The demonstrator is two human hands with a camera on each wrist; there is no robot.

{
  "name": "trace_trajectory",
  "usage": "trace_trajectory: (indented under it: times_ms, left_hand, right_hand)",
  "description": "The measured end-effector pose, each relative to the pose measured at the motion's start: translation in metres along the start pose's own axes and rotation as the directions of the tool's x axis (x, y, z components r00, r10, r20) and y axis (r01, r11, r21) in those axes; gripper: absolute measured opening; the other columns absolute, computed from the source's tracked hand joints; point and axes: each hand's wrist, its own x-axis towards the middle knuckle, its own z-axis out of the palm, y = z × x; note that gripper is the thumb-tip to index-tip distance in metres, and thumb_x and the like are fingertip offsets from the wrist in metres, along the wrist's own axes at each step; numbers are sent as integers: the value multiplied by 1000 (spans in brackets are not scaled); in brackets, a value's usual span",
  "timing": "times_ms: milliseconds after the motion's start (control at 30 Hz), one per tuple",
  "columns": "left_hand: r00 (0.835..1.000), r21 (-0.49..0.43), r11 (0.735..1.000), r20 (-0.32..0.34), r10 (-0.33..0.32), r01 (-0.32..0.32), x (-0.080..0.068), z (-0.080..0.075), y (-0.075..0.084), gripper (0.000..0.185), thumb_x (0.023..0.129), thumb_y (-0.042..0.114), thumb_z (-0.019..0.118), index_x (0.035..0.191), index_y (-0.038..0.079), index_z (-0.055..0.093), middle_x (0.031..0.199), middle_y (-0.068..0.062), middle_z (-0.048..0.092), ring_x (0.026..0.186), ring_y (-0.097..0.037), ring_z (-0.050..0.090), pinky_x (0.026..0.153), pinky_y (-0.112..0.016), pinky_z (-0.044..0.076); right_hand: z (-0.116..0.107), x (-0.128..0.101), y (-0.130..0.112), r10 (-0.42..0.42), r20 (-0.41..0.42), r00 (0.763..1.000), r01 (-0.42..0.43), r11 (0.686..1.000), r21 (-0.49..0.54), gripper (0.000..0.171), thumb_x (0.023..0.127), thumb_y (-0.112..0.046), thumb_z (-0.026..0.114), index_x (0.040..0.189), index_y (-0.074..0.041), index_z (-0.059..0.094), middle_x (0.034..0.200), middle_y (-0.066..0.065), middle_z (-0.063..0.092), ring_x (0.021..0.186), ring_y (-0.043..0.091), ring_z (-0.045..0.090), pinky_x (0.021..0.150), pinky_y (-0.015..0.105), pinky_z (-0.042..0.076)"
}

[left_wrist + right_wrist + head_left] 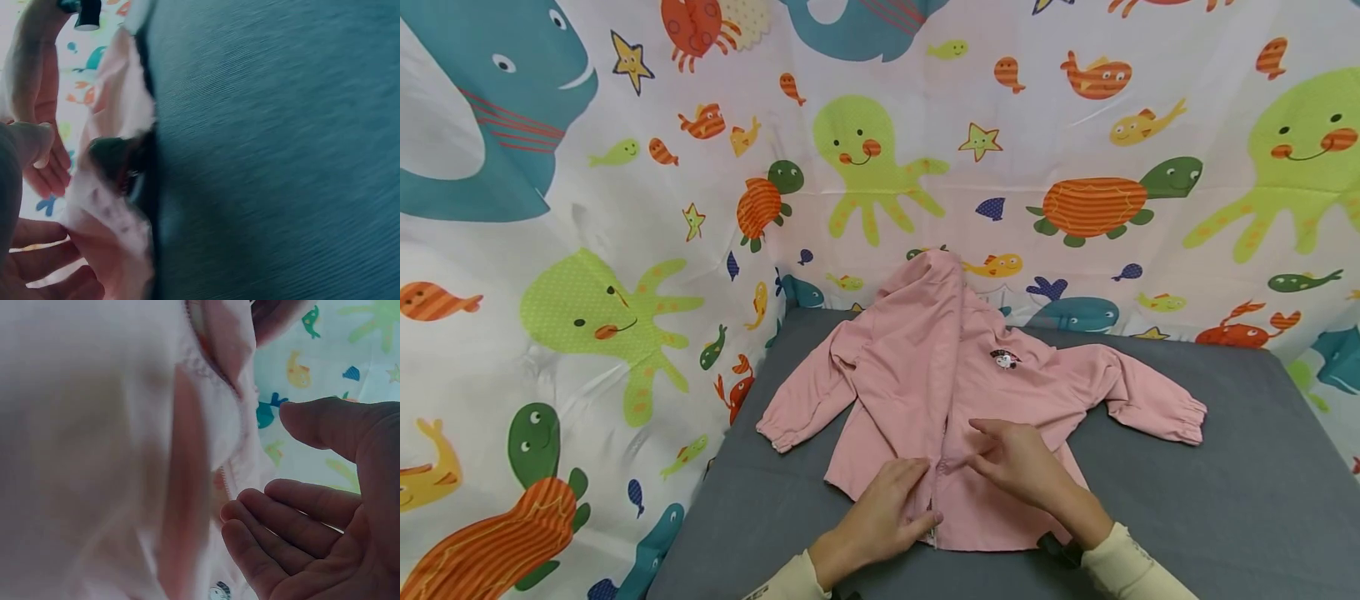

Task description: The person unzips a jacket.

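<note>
A pink hooded jacket (925, 375) lies front up on the grey table (1225, 500), sleeves spread and hood toward the backdrop. It has a small badge (1004, 359) on its chest. My left hand (917, 496) rests flat on the lower left panel, thumb beside the zipper near the hem. My right hand (981, 446) lies on the right panel, its straight fingers pointing toward the zipper line. The left wrist view shows the left hand (25, 250) beside the jacket's edge (112, 206) on the table (281, 156). In the right wrist view the right hand (275, 487) is open-palmed next to the pink fabric (94, 456).
A cloth backdrop (625, 208) printed with sea animals hangs behind the table and down its left side. Bare grey surface lies to the right of the jacket's sleeve (1157, 408) and along the front edge.
</note>
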Motion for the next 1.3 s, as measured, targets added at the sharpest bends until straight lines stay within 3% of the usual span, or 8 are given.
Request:
trace_trajectory:
  times_ms: [200, 367, 467, 700, 933, 1067, 1167, 1300]
  left_hand:
    - [1000, 106, 994, -19, 4, -2, -8, 15, 0, 67, 97, 48, 82, 147, 7, 63, 139, -4, 63, 126, -19, 58, 108, -38, 54]
    - [999, 125, 992, -44, -8, 14, -8, 20, 0, 60, 91, 46, 87, 135, 11, 66, 119, 1, 60, 108, -13, 55, 96, -33, 52]
    - [1000, 128, 991, -21, -23, 25, -10, 20, -1, 58, 91, 49, 86, 131, 13, 65, 111, 4, 59, 100, -10, 51, 91, -31, 48]
    - [998, 102, 995, 62, 4, -10, -14, 17, -6, 62, 91, 47, 85, 138, 13, 61, 113, 7, 63, 106, -8, 54, 99, -35, 48]
    - [997, 96, 995, 78, 10, -18, -15, 17, -9, 37, 92, 38, 87, 116, 19, 68, 93, 13, 59, 92, -3, 47, 88, -25, 43]
    - [998, 72, 997, 59, 5, -9, -13, 17, -9, 21, 93, 29, 86, 108, 21, 73, 88, 14, 62, 88, -1, 48, 84, -24, 41]
    - [1000, 38, 999, 28, -8, 7, -11, 16, -9, 13, 94, 22, 85, 105, 19, 78, 89, 14, 70, 88, -2, 53, 85, -26, 44]
    - [1000, 31, 1000, -27, 2, -2, -9, 16, -8, 9, 95, 14, 81, 103, 18, 82, 96, 12, 78, 91, -6, 63, 86, -30, 49]
  right_hand:
    - [14, -6, 8, -33, 42, 999, 34, 999, -7, 50, 87, -15, 90, 131, 4, 75, 124, 15, 81, 113, 30, 78, 95, 50, 63]
    - [24, -10, 14, -69, 70, 995, 73, 996, -55, 47, 83, -15, 92, 125, 3, 78, 115, 11, 82, 100, 23, 77, 90, 45, 63]
    - [28, -12, 15, -75, 92, 993, 82, 994, -75, 50, 81, -15, 94, 124, 2, 77, 110, 7, 80, 93, 19, 73, 86, 43, 62]
    - [38, -17, 14, -109, 27, 994, 112, 971, -212, 52, 77, -16, 98, 123, -1, 79, 116, 7, 80, 108, 26, 75, 92, 47, 62]
    - [45, -21, 15, -147, -27, 989, 136, 958, -252, 28, 75, -15, 98, 97, -13, 81, 85, -7, 68, 83, 13, 61, 69, 32, 53]
    - [48, -20, 18, -203, -81, 976, 178, 954, -242, 23, 74, -13, 98, 82, -19, 77, 73, -11, 57, 72, 9, 55, 61, 26, 46]
    - [47, -18, 23, -209, -92, 974, 189, 963, -194, 17, 78, -8, 94, 81, -18, 80, 74, -11, 62, 73, 10, 60, 63, 28, 51]
    - [39, -13, 30, -140, -54, 989, 136, 988, -72, 11, 87, -6, 88, 88, -16, 84, 81, -12, 71, 75, 5, 65, 70, 29, 57]
